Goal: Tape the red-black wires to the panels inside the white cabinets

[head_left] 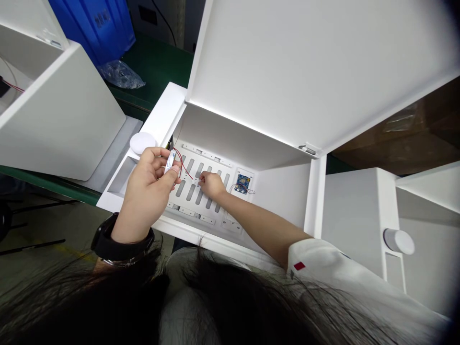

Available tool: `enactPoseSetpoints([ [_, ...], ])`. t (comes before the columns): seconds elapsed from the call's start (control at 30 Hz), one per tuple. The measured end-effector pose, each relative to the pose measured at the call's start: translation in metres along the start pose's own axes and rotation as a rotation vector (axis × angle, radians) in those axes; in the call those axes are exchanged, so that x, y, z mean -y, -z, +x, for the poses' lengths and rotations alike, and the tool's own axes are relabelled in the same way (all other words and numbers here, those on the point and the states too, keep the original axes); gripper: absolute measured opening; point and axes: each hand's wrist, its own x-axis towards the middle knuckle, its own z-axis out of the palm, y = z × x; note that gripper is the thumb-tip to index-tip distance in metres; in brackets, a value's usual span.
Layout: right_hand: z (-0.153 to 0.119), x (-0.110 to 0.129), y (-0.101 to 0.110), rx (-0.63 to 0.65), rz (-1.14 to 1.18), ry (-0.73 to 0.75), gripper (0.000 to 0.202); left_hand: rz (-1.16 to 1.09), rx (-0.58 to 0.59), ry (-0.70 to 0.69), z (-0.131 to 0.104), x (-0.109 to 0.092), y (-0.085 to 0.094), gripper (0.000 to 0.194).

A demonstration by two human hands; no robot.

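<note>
My left hand (147, 189), with a black band on its wrist, pinches a small white strip with blue print (170, 162) between thumb and fingers. Thin red wires (182, 164) run beside the strip and trail over the slotted floor (191, 191) of an open white box. Inside that box, my right hand (211, 185) is closed in a pinch low over the slots. Its fingertips face away from me, so what they hold, if anything, is hidden. To the right of this hand, a blue circuit board (243, 184) with thin wires sits at the box's floor.
The box's large lid (305, 62) stands raised at the back. A white round knob (142, 143) is on its left end. Similar white boxes stand left (68, 115) and right (352, 211). Behind are a blue bin (93, 28) and a clear plastic bag (122, 75) on a green surface.
</note>
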Motion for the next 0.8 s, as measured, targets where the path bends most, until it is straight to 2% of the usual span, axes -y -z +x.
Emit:
enactPoseSetpoints([
  [0.1,0.002,-0.004,0.002,-0.035,-0.009,-0.011,0.019,0.005,-0.001,0.005,0.0,-0.001,0.0,0.022],
  [0.2,0.007,-0.011,0.004,-0.064,0.068,-0.109,0.033,-0.004,0.006,0.001,0.0,0.0,0.0,0.023],
  [0.33,0.013,-0.015,0.004,-0.086,0.209,-0.206,0.022,-0.021,0.014,-0.011,0.0,0.002,0.0,0.023],
  [0.47,0.016,-0.013,0.0,-0.101,0.205,-0.247,0.017,-0.014,0.014,-0.013,0.0,0.001,0.0,0.022],
  [0.67,0.009,-0.007,-0.008,-0.081,0.018,-0.153,0.007,-0.023,0.013,-0.02,-0.001,-0.001,-0.001,0.023],
  [0.8,-0.006,0.0,-0.011,-0.058,-0.154,-0.051,0.018,-0.024,0.007,-0.014,-0.001,-0.001,-0.001,0.023],
])
